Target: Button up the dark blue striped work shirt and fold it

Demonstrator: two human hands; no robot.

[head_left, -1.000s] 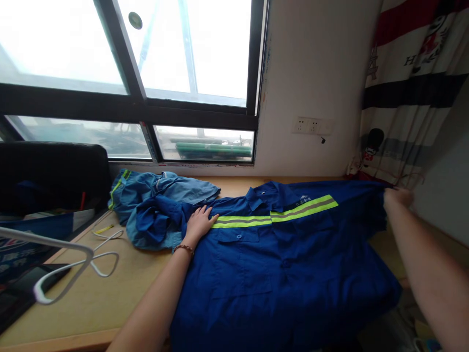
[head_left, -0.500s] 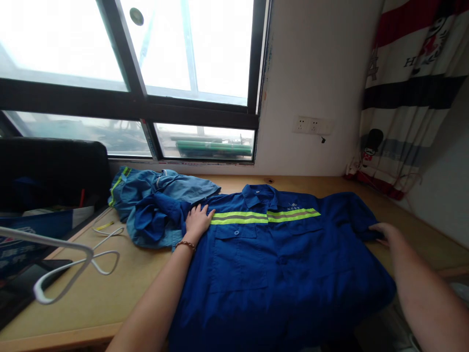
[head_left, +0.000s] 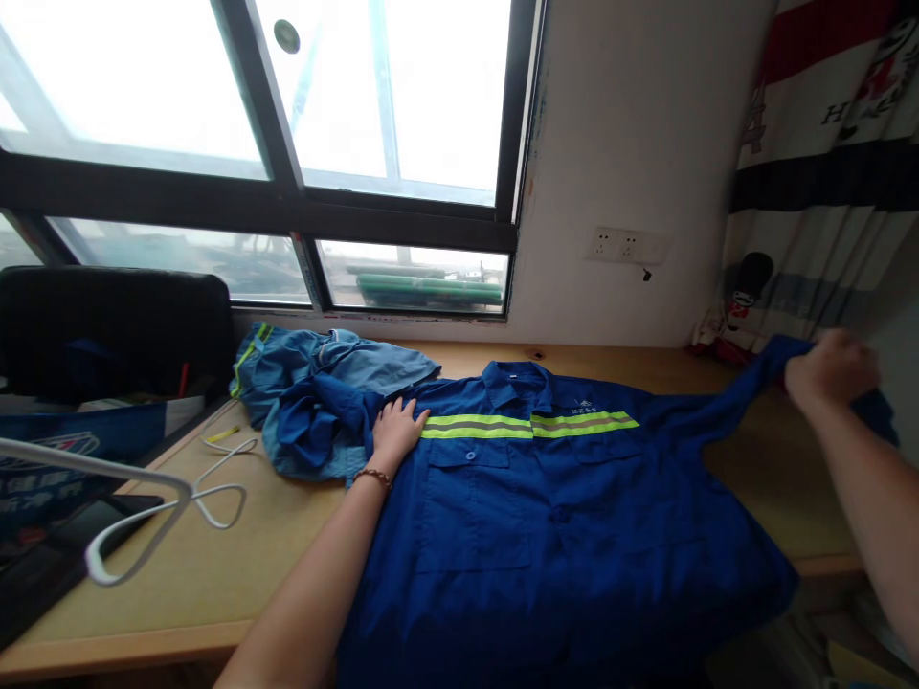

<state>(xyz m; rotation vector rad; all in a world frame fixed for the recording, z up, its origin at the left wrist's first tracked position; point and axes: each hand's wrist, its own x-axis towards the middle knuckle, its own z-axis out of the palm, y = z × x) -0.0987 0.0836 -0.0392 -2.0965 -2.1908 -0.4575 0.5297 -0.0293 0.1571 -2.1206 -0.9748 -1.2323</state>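
Observation:
A dark blue work shirt (head_left: 546, 517) with a yellow-green reflective stripe lies spread face up on the wooden table (head_left: 236, 565). My left hand (head_left: 396, 429) rests flat and open on the shirt's left shoulder, a bead bracelet on the wrist. My right hand (head_left: 829, 368) is closed on the shirt's right sleeve (head_left: 725, 407) and holds it lifted and stretched out to the right, above the table. The hand is slightly blurred.
A crumpled pile of lighter blue clothes (head_left: 316, 397) lies left of the shirt. White wire hangers (head_left: 154, 512) sit at the left, beside a black chair back (head_left: 115, 330). Window, wall sockets (head_left: 628, 246) and a striped curtain (head_left: 825, 182) stand behind.
My right hand has gone from resting low on the sleeve at the table to lifting the sleeve up and out to the right. My left hand has stayed in place.

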